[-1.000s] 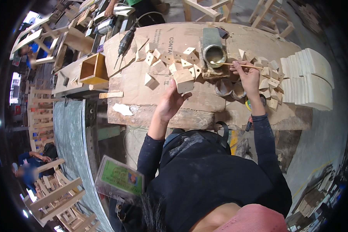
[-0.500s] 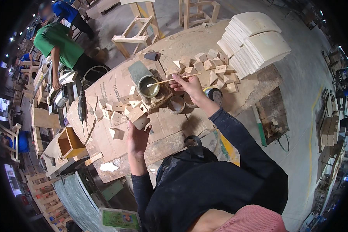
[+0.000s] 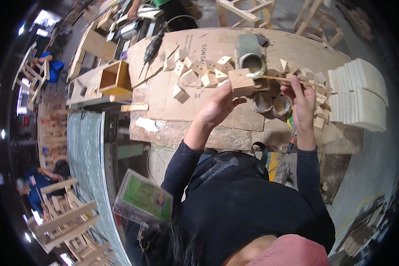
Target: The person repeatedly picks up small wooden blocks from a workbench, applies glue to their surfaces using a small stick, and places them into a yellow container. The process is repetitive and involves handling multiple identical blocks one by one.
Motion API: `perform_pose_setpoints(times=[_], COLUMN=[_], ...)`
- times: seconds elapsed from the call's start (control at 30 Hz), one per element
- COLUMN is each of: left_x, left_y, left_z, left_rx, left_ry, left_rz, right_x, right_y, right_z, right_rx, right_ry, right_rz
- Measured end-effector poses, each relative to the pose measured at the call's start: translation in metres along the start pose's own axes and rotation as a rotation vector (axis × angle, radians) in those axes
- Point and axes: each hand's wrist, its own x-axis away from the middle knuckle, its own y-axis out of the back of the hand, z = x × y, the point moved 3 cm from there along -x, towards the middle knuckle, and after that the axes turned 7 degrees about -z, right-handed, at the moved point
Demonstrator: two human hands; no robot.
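Observation:
My left hand is closed around a pale wooden block, held up over the cardboard-covered table. Between the fingers of my right hand is a thin wooden stick. White paste coats the stick's tip, which is at the block's top right corner; whether it touches is hard to tell. Just beyond the block lies a grey pot on its side, mouth toward me. Two crusted cups stand between my hands. Drilled triangular wooden blocks lie left of the pot, and more blocks lie beside my right hand.
Curved pale wooden panels are stacked at the table's right end. A power drill lies at the far left, with an open wooden box nearer. Wooden frames stand beyond the table. Another person's hand shows at the top.
The stick's tip has moved from the pot's mouth to the block in my left hand. My left hand has raised that block toward the stick. The whole view has turned.

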Motion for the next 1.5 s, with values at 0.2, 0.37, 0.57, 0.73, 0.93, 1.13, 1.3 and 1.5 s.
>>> perform_pose_setpoints(times=[0.2,0.37,0.57,0.73,0.93,1.13,1.3,1.5], left_x=[0.016,0.024,0.031,0.034,0.035,0.037,0.04,0.04], left_y=[-0.018,-0.019,-0.025,-0.025,-0.032,-0.042,-0.046,-0.043], left_z=[-0.017,-0.022,-0.027,-0.028,-0.026,-0.023,-0.026,-0.025], left_rx=[-0.016,0.001,-0.001,0.002,0.08,0.2,0.255,0.257], left_ry=[-0.053,-0.059,-0.067,-0.075,-0.024,0.011,0.044,0.037], left_rz=[0.074,0.101,0.072,0.084,0.074,0.077,0.055,0.018], right_x=[0.007,0.005,0.014,0.021,0.022,0.022,0.021,0.023], right_y=[-0.018,-0.022,-0.028,-0.026,-0.021,-0.025,-0.02,-0.016], right_z=[0.006,0.005,0.01,0.015,0.017,0.025,0.027,0.029], right_rx=[0.095,0.013,0.006,0.01,0.0,-0.043,-0.051,-0.016], right_ry=[0.071,0.094,0.091,0.105,0.107,0.137,0.153,0.161], right_rz=[0.09,0.101,0.195,0.271,0.263,0.281,0.344,0.399])
